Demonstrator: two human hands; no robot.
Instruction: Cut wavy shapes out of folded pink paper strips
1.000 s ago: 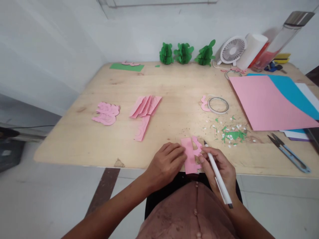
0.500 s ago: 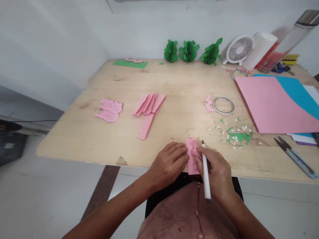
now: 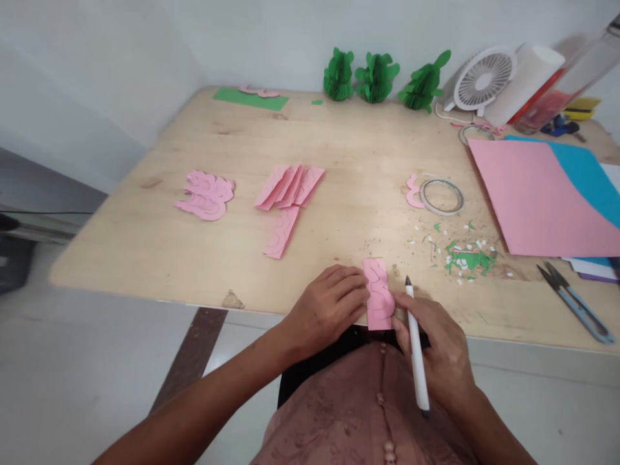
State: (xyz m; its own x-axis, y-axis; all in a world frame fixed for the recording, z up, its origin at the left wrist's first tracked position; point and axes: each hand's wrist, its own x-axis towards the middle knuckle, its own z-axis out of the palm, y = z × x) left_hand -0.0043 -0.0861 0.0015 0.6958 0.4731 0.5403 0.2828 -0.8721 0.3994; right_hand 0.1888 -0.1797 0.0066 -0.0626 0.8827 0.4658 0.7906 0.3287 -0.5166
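A pink paper strip [image 3: 374,318] with a drawn wavy outline lies at the table's front edge. A rounded pink piece [image 3: 386,302] bulges at its right side, beside the fingertips of my right hand [image 3: 438,332]. Tucked in that same hand is a white pen [image 3: 417,361], its dark tip pointing away from me. Whether the thumb and forefinger also pinch the pink piece is hard to make out. My left hand [image 3: 327,310] rests flat, fingers stretched out, with their tips on the strip's left edge.
Folded pink strips [image 3: 290,187] and scalloped pink cut-outs [image 3: 206,196] lie to the left. Right of the strip are a tape roll [image 3: 442,213], green and white scraps [image 3: 469,260], blue-handled snips [image 3: 576,307] and pink sheets [image 3: 542,206]. Green paper figures [image 3: 376,77] and a fan [image 3: 484,81] stand behind.
My right hand has shifted right with the pen, uncovering more of the strip and its drawn line. My left hand stays at the strip's left edge. The view has tilted slightly.
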